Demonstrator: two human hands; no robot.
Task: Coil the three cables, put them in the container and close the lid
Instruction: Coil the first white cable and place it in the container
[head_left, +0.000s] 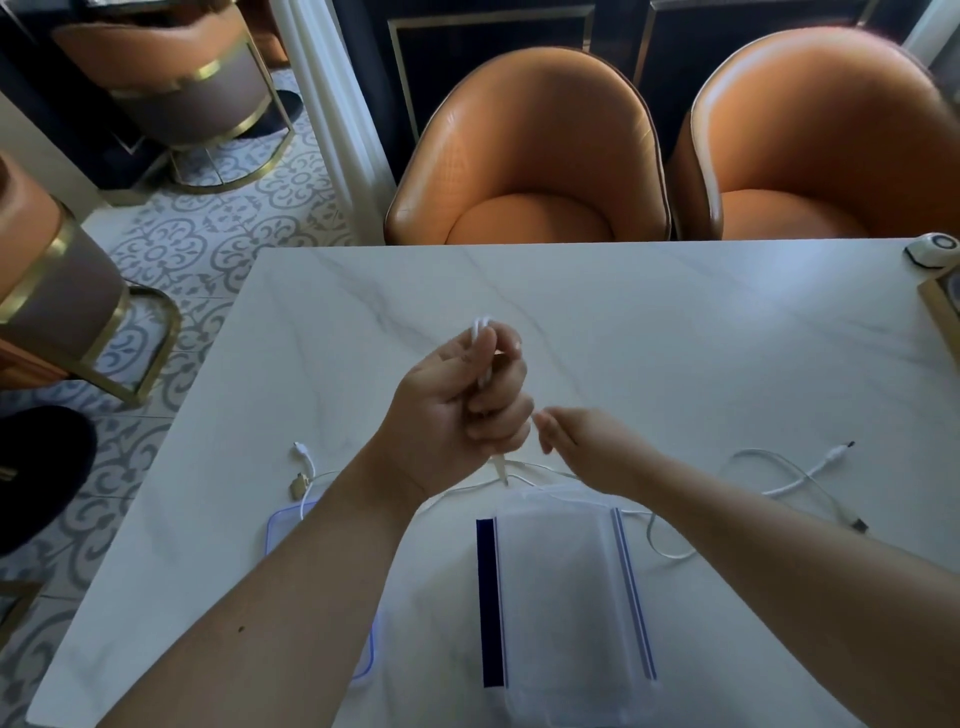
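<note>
At the far left of the white marble tabletop (675, 322), a thin white cable (307, 465) lies loose with a small plug at its far end and a gold-coloured connector just nearer; it runs toward the middle and passes under the left forearm. Just nearer than it, the clear lid (284, 525) with a blue rim lies flat on the tabletop, mostly hidden under the same forearm.

The left hand (457, 410) is raised above the tabletop, its fingers (498, 400) curled shut around a white cable bundle (484, 332); a folded loop sticks out above the thumb and one plug end hangs down below the fist, its tip close to the tabletop. The right hand (587, 447) sits just right of the fist, fingers loosely bent with the tips drawn together toward it; whether they pinch the strand cannot be told.

Nearer the camera, between the two forearms, stands the clear plastic container (566, 597) with blue side clips, open on top; nothing can be made out inside it. To its right, a third white cable (795, 467) sprawls uncoiled in loose curves, one plug pointing away to the right, another end lying beside the right forearm.
</note>
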